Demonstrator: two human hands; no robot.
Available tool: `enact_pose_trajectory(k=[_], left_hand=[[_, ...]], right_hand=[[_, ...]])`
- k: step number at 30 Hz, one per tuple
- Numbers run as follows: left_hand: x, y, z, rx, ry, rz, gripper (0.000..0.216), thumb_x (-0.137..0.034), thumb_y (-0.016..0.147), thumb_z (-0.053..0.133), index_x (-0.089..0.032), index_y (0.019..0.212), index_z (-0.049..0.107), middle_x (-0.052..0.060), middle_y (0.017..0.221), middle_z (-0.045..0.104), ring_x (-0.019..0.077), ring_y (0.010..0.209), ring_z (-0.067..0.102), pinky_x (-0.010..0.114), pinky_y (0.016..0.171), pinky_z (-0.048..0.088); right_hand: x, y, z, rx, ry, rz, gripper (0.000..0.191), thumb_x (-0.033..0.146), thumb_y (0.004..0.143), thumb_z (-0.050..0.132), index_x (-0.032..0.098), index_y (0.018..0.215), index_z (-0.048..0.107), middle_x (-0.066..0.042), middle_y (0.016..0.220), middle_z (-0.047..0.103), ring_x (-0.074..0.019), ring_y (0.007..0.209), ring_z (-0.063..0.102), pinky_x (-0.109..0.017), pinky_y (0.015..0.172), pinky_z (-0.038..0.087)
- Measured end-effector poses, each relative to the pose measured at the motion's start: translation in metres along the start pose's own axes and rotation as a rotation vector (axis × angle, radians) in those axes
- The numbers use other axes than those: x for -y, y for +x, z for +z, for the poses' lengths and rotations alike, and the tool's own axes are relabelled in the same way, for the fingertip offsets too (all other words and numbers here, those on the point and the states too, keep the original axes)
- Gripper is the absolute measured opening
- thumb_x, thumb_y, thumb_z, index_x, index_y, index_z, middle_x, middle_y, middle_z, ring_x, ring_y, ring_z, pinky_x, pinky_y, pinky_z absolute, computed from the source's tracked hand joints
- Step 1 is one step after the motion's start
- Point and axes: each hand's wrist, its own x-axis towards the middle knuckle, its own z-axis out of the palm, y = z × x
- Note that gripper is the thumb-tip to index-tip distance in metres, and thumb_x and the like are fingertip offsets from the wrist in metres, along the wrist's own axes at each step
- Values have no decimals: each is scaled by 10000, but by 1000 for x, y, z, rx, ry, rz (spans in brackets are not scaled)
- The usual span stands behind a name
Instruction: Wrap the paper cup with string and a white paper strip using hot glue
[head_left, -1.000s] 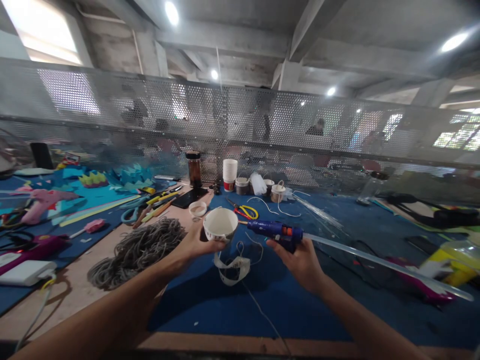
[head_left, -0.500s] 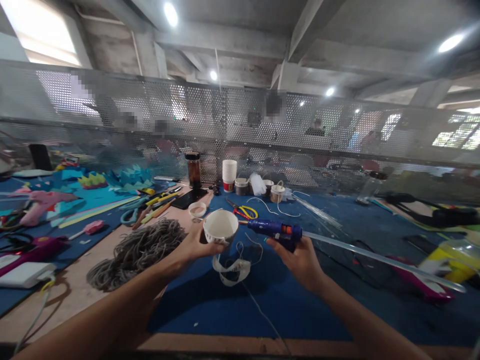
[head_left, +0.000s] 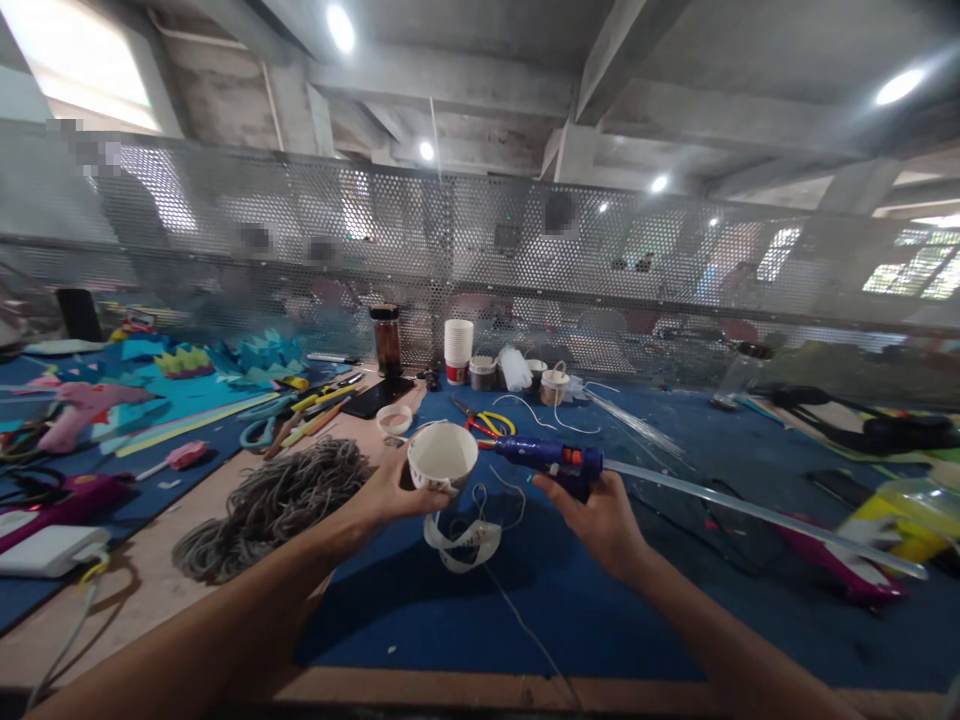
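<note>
My left hand [head_left: 390, 495] is closed around a white paper cup [head_left: 442, 458], held tilted above the table with its opening partly toward me. In my right hand [head_left: 600, 525] is a blue glue gun [head_left: 544, 455], its nozzle pointing left at the cup's rim; whether the tip touches cannot be made out. A long clear glue stick [head_left: 750, 505] sticks out of the gun's back to the right. Below the cup lies a curled white paper strip [head_left: 472, 545] with thin cord near it.
Grey cord [head_left: 285, 505] is heaped left of my hand. Yellow-handled pliers [head_left: 495, 424], stacked paper cups [head_left: 458, 350] and a dark jar [head_left: 387, 342] stand or lie farther back. A perforated metal screen [head_left: 510, 250] closes off the table's back. A pink glue gun [head_left: 82, 410] lies left.
Both hands keep nearly the same pose, with the cup and glue gun shifted only very slightly. Behind the screen, a person at the far left has moved left.
</note>
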Motion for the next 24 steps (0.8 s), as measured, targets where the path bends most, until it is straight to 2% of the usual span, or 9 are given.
enact_pose_trajectory(k=[6,12,16,24], left_hand=[[-1,-1,-1,13,19,-35,727,-409,622,851,-168,1261,601,110,1124,681,281,1030,607,396,956,461],[-3,-1,0,22,18,-31,713,-414,620,843,-153,1238,602,104,1059,686,275,982,613,404,948,464],[-7,0,1,16,-13,-26,631,-405,631,827,-163,1181,635,105,1066,679,276,987,605,386,910,477],[-6,2,1,21,-68,-12,509,-391,640,809,-152,1067,666,84,958,671,246,910,591,368,878,474]], right_hand=[[-2,-1,0,17,-19,28,339,495,847,673,166,779,715,34,514,519,-106,459,431,-227,422,350],[-3,-1,-1,26,-29,31,359,520,848,667,170,786,719,43,490,487,-106,447,419,-229,422,349],[1,0,0,24,-13,35,370,528,836,664,166,778,718,46,476,461,-106,441,402,-232,413,330],[0,-2,1,27,5,26,341,500,843,670,165,800,720,35,509,497,-107,461,424,-227,423,339]])
